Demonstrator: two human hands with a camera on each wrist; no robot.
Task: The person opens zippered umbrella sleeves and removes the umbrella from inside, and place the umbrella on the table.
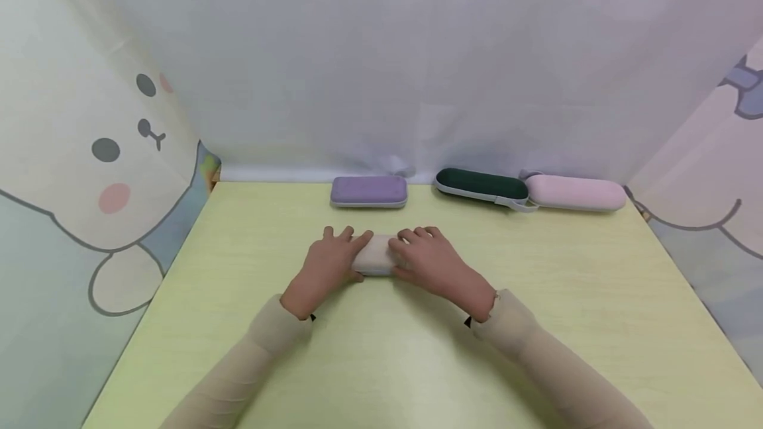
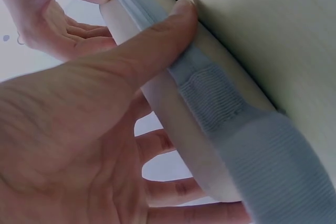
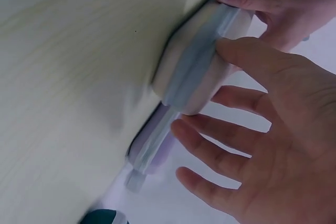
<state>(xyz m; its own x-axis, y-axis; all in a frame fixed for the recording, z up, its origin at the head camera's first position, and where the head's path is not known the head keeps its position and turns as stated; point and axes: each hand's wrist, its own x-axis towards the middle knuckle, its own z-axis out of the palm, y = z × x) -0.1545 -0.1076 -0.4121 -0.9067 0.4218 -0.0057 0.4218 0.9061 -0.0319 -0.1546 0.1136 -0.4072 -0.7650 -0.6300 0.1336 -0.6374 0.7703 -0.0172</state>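
A cream zip case (image 1: 375, 257) lies on the table between both hands, its long side facing the person. My left hand (image 1: 326, 262) holds the left end, fingers spread around the back. In the left wrist view its thumb (image 2: 168, 30) presses across the grey zip band (image 2: 197, 64), and a ribbed grey strap (image 2: 278, 166) hangs off that end. My right hand (image 1: 434, 263) grips the right end. The right wrist view shows its thumb tip (image 3: 228, 50) at the zip band and fingers behind the case (image 3: 173, 74). The zip looks closed along the visible side.
Behind the hands, along the table's back edge, lie a purple case (image 1: 369, 190), a dark green case (image 1: 481, 184) and a pink case (image 1: 575, 192). A pale curtain (image 1: 334, 71) hangs behind the pale yellow table (image 1: 369, 363), with printed cloth (image 1: 77, 118) at the sides.
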